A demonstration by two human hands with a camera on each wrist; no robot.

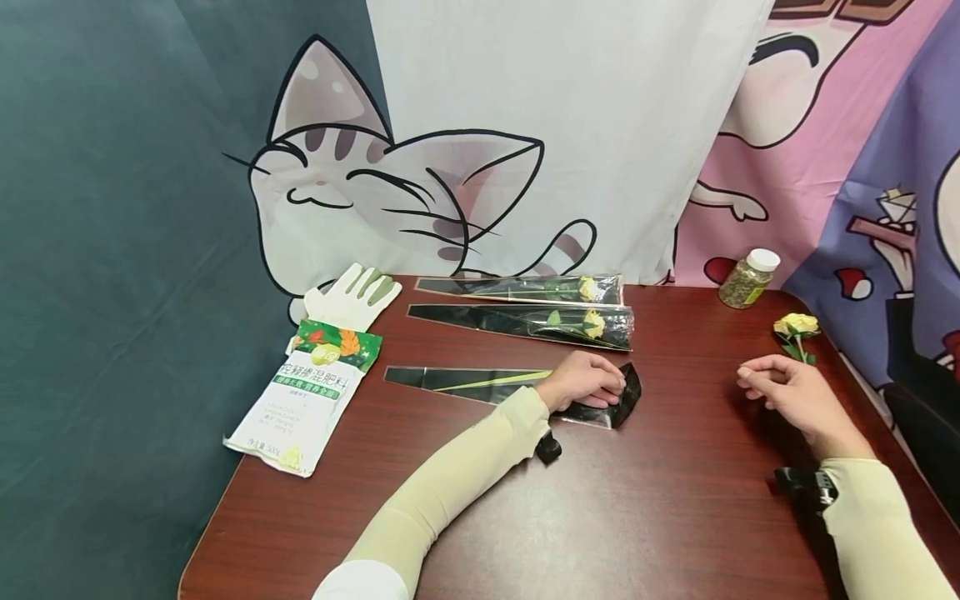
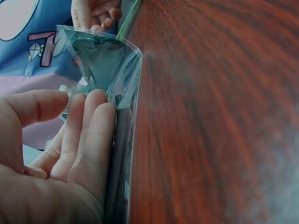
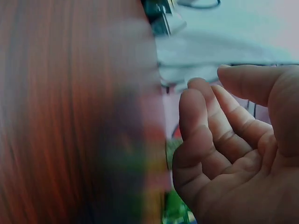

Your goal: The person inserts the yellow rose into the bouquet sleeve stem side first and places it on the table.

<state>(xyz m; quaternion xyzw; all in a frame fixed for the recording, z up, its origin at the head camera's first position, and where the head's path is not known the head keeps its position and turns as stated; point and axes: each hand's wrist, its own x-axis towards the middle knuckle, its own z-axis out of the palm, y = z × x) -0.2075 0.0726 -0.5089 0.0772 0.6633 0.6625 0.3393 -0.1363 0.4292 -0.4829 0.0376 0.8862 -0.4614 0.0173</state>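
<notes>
My left hand [image 1: 588, 382] is at the wide end of a black-and-clear flower sleeve [image 1: 465, 382], its fingertips pinching the film. The mouth of that sleeve [image 2: 100, 53] gapes and lifts off the table in the left wrist view. Exactly how the thumb meets the film is partly hidden. My right hand [image 1: 798, 400] hovers over the table's right side, fingers loosely bent and nothing between them. Just beyond it lies a yellow rose [image 1: 797, 325] with green leaves. In the right wrist view, the right hand's fingers [image 3: 194, 116] are apart from the thumb.
Two sleeves, an upper one [image 1: 517, 288] and a lower one [image 1: 525, 323], each hold a yellow rose at the back. A capped jar [image 1: 748, 279] stands back right. A fertilizer bag [image 1: 307, 400] and a white glove [image 1: 352, 300] lie on the left of the brown table [image 1: 637, 517].
</notes>
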